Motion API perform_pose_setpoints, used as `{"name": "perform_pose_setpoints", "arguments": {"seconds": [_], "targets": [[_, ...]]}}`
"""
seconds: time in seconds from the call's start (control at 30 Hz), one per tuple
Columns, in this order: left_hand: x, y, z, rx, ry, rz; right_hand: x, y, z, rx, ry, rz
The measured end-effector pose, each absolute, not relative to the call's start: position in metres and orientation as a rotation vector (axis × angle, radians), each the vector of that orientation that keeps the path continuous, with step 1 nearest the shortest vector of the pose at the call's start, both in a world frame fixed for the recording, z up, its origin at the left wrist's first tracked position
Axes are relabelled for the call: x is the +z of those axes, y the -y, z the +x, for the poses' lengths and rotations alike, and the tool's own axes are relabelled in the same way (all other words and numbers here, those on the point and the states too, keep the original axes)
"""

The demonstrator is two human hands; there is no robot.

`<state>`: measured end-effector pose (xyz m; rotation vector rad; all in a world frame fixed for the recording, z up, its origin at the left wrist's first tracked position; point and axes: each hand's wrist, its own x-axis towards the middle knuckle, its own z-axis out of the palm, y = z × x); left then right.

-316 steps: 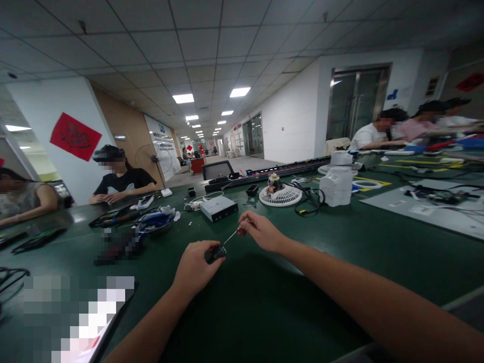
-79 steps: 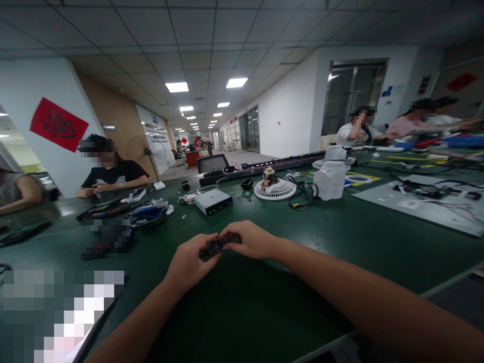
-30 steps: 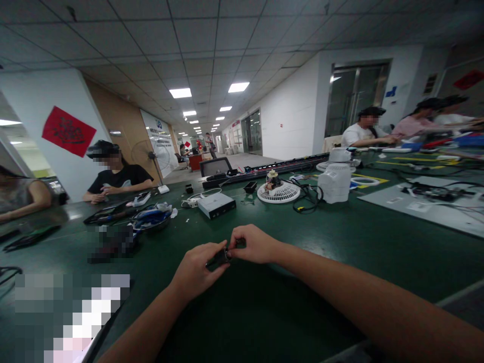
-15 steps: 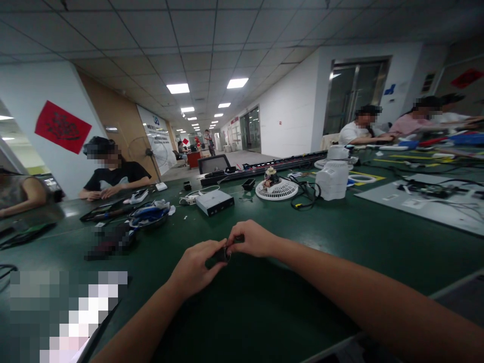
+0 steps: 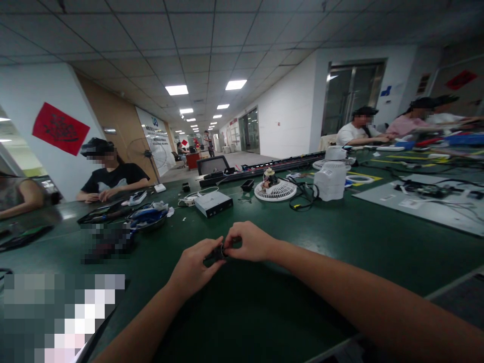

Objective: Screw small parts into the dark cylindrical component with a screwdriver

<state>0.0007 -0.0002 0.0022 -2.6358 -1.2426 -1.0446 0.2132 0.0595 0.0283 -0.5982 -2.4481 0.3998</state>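
Red sheet [image 5: 61, 128]: left of and higher than the silver box [image 5: 206, 199]; one large dark brush-style character, too blurred to make out
Wall board [image 5: 151, 141]: behind and left of the silver box; blue emblem [image 5: 155, 121] above rows of lettering, unreadable
Grey panel [image 5: 378, 192]: right of the silver box; pale label [image 5: 411, 203], print too small
Silver box: faint front markings, illegible
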Motion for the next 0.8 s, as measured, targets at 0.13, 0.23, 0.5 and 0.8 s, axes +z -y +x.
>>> {"name": "perform_pose_setpoints", "arguments": {"seconds": [0.13,0.23,0.5,0.8], "targets": [[0.0014,-0.0001,-0.0010,-1.031,1.232,-2.670,0.0275,-0.0633,0.2157,0.434,2.466,-0.563],[0.0010,-0.0003,-0.0020,-1.035,1.256,-2.675,0.0254,-0.0656,0.2149,0.517,2.457,-0.581],[0.0009,0.0018,-0.0033,-1.036,1.302,-2.688,0.0238,-0.0637,0.2084,0.512,2.341,-0.672],[-0.0003,0.0030,-0.0032,-1.050,1.297,-2.684,0.0277,-0.0631,0.2087,0.335,2.471,-0.737]]}}
